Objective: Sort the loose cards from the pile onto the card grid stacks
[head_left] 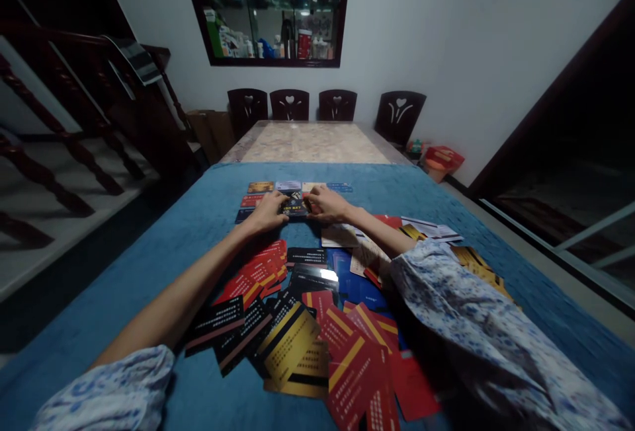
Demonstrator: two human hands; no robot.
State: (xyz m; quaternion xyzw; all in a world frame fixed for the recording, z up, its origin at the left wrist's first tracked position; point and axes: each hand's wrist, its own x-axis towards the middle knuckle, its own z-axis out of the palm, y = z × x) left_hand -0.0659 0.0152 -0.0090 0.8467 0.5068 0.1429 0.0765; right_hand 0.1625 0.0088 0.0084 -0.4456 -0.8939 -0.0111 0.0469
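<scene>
Both my arms reach forward over a blue cloth (149,266) on the table. My left hand (268,211) and my right hand (325,203) meet at a black card with gold print (295,206), fingers curled on its two ends as it lies on the cloth. Around it lies a neat row of cards (290,186), with a red card (251,201) and a dark one beneath at the left. Nearer to me is a loose heap of red, black, gold and blue cards (317,325), spread under my forearms.
Beyond the cloth the bare marble tabletop (310,143) runs to several dark chairs (337,104) by the wall. A glass cabinet with bottles (270,8) hangs above. A wooden stair rail (74,127) is at left, a red object (443,157) on the floor at right.
</scene>
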